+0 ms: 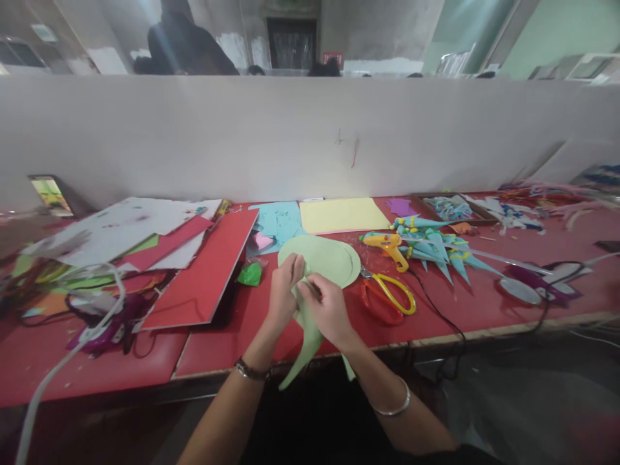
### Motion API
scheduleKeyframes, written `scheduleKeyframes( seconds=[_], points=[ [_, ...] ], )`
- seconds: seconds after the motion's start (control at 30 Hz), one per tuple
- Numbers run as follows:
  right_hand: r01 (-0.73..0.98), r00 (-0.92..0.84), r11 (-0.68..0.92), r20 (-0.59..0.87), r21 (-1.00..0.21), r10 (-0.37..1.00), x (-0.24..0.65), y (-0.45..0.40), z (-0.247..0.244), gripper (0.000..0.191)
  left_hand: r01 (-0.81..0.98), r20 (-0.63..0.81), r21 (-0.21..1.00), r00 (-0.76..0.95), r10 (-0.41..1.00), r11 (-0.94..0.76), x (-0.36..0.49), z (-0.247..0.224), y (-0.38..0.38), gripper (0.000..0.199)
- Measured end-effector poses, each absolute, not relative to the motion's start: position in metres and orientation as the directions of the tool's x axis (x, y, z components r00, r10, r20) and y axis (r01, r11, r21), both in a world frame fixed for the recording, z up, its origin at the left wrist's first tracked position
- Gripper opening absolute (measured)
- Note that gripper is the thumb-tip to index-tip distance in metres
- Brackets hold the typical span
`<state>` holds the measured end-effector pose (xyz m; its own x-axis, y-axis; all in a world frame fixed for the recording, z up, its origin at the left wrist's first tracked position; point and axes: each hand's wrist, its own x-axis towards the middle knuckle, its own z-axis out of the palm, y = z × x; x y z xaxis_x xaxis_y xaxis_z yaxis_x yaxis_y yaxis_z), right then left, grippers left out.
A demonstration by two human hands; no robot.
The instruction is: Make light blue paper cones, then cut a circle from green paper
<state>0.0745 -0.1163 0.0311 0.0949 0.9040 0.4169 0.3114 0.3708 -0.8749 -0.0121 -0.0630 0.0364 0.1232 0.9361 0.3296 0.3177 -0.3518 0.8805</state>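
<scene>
Between my two hands is a light green paper piece [310,339], its long curved strip hanging over the table's front edge. The fingers of my left hand [287,284] are closed on it from the left. My right hand [329,307] pinches the same paper close beside, with thumb and fingers bent. Just beyond my hands lies a rounded light green sheet [334,258] with a cut line near its right edge. Scissors with red and yellow handles [394,294] rest to the right of my right hand. My fingers hide part of the held paper.
A yellow glue gun [390,245] lies right of centre, its black cord trailing off the front edge. Blue paper cones [440,248] are beside it. At left are a red board [208,271], white sheets [130,223] and a purple power strip [104,332]. A white partition [242,135] stands behind.
</scene>
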Motion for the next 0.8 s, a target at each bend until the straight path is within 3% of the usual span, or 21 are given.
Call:
scheduleKeyframes(
  seconds=[0.13,0.3,0.43,0.53,0.63,0.7,0.8],
  points=[
    [0.389,0.175,0.375,0.467,-0.841,0.867,0.071,-0.105,0.024,0.027,0.167,0.269,0.943,0.119,0.956,-0.287,-0.012,0.032,-0.067,0.029],
    [0.401,0.220,0.345,0.455,-0.849,0.863,0.073,-0.096,0.021,0.026,-0.053,0.025,0.999,0.203,0.979,-0.015,-0.019,0.022,-0.067,0.021],
    [0.403,0.234,0.328,0.442,-0.855,0.866,0.081,-0.090,0.020,0.024,-0.059,-0.085,0.992,0.308,0.947,0.109,-0.028,0.021,-0.067,0.028],
    [0.437,0.205,0.317,0.436,-0.842,0.876,0.091,-0.088,0.023,0.018,0.006,-0.037,0.999,0.225,0.974,0.036,-0.034,0.021,-0.065,0.026],
    [0.505,0.246,0.312,0.481,-0.804,0.841,0.100,-0.093,0.030,0.014,0.165,0.162,0.973,-0.008,0.987,-0.158,-0.037,0.020,-0.063,0.014],
    [0.572,0.312,0.325,0.566,-0.753,0.763,0.105,-0.098,0.035,0.015,0.250,0.276,0.936,-0.085,0.958,-0.247,-0.035,0.019,-0.063,0.010],
    [0.681,0.399,0.339,0.716,-0.650,0.573,0.111,-0.108,0.044,0.015,0.271,0.342,0.909,-0.056,0.938,-0.316,-0.029,0.020,-0.066,0.011]
  ],
)
